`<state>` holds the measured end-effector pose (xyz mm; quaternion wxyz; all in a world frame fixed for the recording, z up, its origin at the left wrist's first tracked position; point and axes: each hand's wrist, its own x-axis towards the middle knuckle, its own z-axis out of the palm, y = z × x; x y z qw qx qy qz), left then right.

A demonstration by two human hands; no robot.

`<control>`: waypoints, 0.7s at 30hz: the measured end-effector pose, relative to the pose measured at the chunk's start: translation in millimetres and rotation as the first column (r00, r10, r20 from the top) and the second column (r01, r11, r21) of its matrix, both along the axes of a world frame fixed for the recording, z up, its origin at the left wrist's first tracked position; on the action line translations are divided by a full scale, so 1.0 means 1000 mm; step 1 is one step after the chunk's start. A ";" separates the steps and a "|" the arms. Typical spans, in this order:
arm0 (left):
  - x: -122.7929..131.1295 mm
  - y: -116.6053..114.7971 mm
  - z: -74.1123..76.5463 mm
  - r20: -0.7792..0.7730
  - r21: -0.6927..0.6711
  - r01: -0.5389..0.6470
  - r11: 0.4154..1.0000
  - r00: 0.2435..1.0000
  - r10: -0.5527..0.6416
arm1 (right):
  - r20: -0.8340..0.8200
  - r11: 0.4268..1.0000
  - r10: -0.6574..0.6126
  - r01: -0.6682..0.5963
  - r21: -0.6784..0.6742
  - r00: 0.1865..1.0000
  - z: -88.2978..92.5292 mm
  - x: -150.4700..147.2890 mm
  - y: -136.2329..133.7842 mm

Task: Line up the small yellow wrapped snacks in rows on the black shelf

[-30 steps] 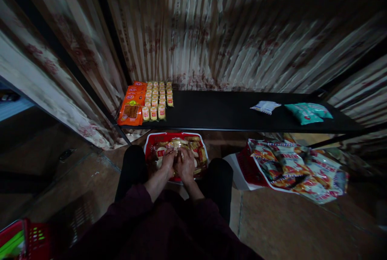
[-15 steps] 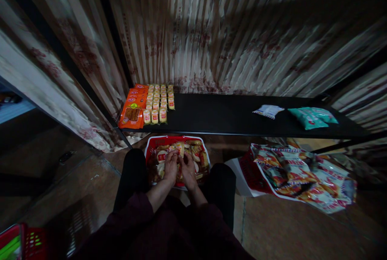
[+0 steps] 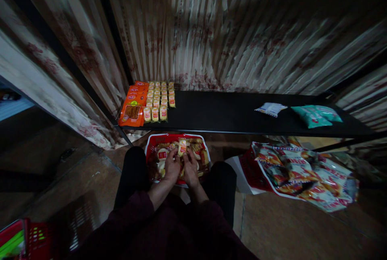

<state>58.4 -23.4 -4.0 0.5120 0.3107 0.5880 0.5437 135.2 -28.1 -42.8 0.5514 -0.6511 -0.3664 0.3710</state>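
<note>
A red shopping basket with a white rim sits between my knees, filled with small wrapped snacks. Over it, a small yellow packaged cake with a red-and-white label is held upright between my two hands. My left hand grips its left side with the fingertips, and my right hand grips its right side. Just beyond, on the black shelf, similar packaged cakes stand in rows. Beside them lie overlapping orange snack packets.
On the shelf's right lie a white packet and green packets. A second red basket on the floor overflows with large snack bags. Another red basket stands at lower left. A curtain hangs behind the shelf.
The packaged cake now shows upright above my fingertips, where my hands were closer together and covered more of it. My fingers have shifted to its two sides.
</note>
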 end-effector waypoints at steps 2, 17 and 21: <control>0.000 0.001 0.001 -0.029 0.013 -0.006 1.000 1.000 0.006 | -0.032 0.999 0.015 -0.016 -0.045 0.999 0.004 0.001 0.000; 0.001 0.012 0.001 -0.169 0.076 0.014 0.997 0.986 -0.001 | -0.157 0.994 0.084 -0.093 -0.056 0.984 0.025 0.002 0.013; 0.002 0.013 -0.002 -0.224 0.083 0.038 0.996 0.974 -0.019 | -0.172 0.991 0.104 -0.116 -0.060 0.980 0.030 0.001 0.015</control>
